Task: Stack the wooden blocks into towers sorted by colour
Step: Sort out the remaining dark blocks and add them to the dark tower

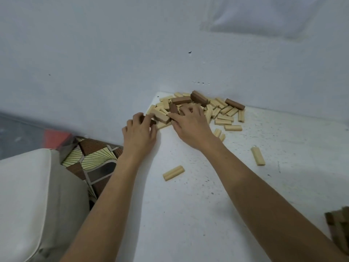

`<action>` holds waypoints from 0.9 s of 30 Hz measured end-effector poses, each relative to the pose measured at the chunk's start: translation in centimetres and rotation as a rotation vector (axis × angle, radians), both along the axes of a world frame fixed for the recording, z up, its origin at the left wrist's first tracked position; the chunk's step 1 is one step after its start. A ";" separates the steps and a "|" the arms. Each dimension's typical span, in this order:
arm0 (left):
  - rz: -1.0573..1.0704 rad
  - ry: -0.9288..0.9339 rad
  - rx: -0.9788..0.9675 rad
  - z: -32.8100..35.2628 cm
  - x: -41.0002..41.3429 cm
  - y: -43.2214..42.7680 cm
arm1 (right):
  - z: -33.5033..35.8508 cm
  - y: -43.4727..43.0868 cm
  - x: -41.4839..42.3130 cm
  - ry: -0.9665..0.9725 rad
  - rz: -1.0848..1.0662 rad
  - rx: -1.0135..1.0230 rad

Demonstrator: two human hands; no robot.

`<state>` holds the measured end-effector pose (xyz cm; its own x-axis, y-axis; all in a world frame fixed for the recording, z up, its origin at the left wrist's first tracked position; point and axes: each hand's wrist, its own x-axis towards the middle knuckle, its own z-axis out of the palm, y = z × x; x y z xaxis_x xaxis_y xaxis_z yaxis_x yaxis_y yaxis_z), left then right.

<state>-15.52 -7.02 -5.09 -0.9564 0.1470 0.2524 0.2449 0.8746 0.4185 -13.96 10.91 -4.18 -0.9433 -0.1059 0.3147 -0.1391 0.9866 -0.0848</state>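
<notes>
Where the desk (188, 214) meets the wall at its far left corner, the block pile (222, 112) lies heaped: mostly pale, a few dark on top. Left hand (139, 131), at the desk's left edge, has its fingers curled round a dark block (151, 121). Right hand (190, 125) has its fingers spread over the heap beside another dark piece (173, 108); gripping or only touching, cannot tell. Pale strays (173, 173) lie nearer. A dark stack (339, 229) stands at the near right edge. Judgement: lift dark blocks straight up, lest the heap slide off the left edge.
</notes>
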 end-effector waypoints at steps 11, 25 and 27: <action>-0.054 -0.034 0.075 -0.3 -1.5 -0.5 | -0.6 -0.1 -1.0 0.137 -0.055 -0.076; -0.102 -0.076 0.243 -0.3 -0.3 -0.9 | 1.4 -2.7 -0.3 0.068 0.063 -0.446; -0.095 -0.063 0.293 -0.4 0.2 -1.0 | 1.4 -3.2 -0.3 0.059 0.069 -0.474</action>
